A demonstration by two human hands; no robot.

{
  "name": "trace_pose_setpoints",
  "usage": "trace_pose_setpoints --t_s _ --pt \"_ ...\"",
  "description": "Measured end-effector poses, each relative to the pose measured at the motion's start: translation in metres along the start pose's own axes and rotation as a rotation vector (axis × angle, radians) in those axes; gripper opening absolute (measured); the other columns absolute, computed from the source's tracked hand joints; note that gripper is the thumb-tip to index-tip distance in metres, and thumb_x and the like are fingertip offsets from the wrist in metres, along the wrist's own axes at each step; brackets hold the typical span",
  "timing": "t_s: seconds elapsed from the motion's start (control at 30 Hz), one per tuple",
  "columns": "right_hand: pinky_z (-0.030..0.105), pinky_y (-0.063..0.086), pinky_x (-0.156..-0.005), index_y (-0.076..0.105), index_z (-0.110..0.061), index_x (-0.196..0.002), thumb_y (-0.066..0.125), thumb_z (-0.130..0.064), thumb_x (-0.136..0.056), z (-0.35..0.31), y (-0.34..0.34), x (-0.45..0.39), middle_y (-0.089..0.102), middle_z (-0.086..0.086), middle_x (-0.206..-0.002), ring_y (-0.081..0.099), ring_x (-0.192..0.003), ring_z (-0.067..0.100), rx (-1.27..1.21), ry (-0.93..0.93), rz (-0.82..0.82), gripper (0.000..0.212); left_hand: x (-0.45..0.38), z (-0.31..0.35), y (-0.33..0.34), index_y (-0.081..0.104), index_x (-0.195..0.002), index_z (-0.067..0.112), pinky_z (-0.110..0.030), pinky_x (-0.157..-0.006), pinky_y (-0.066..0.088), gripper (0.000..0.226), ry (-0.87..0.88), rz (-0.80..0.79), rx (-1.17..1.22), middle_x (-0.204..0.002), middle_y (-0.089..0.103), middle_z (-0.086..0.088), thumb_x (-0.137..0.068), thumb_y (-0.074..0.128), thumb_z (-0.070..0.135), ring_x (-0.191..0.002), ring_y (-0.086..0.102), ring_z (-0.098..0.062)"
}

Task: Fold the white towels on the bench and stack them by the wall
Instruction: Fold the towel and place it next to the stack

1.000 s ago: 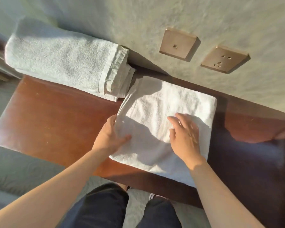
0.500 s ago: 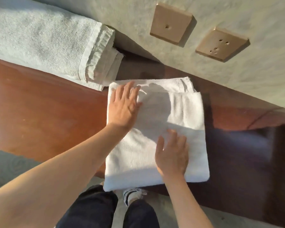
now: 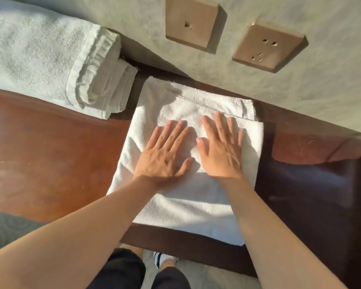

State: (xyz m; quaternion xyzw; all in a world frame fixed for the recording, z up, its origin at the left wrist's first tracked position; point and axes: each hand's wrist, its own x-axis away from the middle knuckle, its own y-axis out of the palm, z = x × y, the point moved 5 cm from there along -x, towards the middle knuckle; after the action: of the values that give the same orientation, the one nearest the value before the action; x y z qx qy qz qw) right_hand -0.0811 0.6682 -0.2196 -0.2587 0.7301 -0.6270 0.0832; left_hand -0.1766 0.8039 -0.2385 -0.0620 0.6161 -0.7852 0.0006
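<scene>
A folded white towel (image 3: 188, 207) lies flat on the reddish-brown wooden bench (image 3: 50, 155), its far edge close to the wall. My left hand (image 3: 163, 157) and my right hand (image 3: 221, 151) both press flat on its top, side by side, fingers straight and pointing toward the wall. A stack of folded white towels (image 3: 42, 55) sits against the wall at the upper left, its folded ends facing the towel under my hands.
Two brown wall plates are set in the grey wall (image 3: 321, 84) above the bench: a switch plate (image 3: 192, 21) and a socket (image 3: 267, 45). The bench's right part (image 3: 313, 197) lies in dark shadow. Grey floor (image 3: 6, 228) shows at lower left.
The towel now lies squared up nearer the wall. My left hand slid back from the towel's far left corner and my right hand moved forward; both now press flat together on its middle.
</scene>
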Motion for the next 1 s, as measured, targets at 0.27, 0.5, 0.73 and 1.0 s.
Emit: trace_pose_setpoints --t_s 0.27,0.5,0.73,1.0 --pt "0.049 0.009 -0.122 0.02 -0.036 -0.159 0.033 -0.053 -0.098 0.013 0.01 -0.026 0.013 -0.005 -0.169 0.011 -0.155 0.017 -0.042 0.081 0.208 0.065 -0.012 -0.005 -0.006 0.027 -0.159 0.011 -0.046 -0.127 0.011 0.072 0.002 0.148 0.082 -0.168 0.018 -0.003 -0.098 0.044 0.045 -0.157 0.009 -0.021" --pt "0.052 0.017 -0.12 0.024 -0.035 -0.158 0.038 -0.052 -0.096 0.012 0.011 -0.027 0.02 -0.005 -0.167 0.017 -0.154 0.016 -0.009 0.08 0.238 0.065 -0.013 -0.005 -0.004 0.026 -0.159 0.013 -0.045 -0.127 0.008 0.073 -0.009 0.131 0.064 -0.169 0.016 -0.002 -0.096 0.047 0.042 -0.157 0.007 -0.02" --pt "0.053 0.015 -0.122 0.031 -0.029 -0.157 0.042 -0.043 -0.096 0.01 0.009 -0.024 0.024 0.0 -0.166 0.017 -0.154 0.019 -0.046 0.064 0.284 0.064 -0.014 -0.005 -0.006 0.025 -0.16 0.016 -0.045 -0.127 0.009 0.073 -0.022 0.089 0.053 -0.169 0.015 0.001 -0.095 0.049 0.04 -0.157 0.006 -0.018" --pt "0.053 0.015 -0.122 0.031 -0.027 -0.157 0.043 -0.041 -0.096 0.009 0.008 -0.024 0.024 0.001 -0.166 0.018 -0.154 0.02 -0.019 0.065 0.277 0.064 -0.013 -0.003 -0.007 0.025 -0.16 0.017 -0.045 -0.127 0.01 0.073 -0.028 0.066 0.048 -0.169 0.014 0.001 -0.095 0.047 0.04 -0.157 0.006 -0.018"
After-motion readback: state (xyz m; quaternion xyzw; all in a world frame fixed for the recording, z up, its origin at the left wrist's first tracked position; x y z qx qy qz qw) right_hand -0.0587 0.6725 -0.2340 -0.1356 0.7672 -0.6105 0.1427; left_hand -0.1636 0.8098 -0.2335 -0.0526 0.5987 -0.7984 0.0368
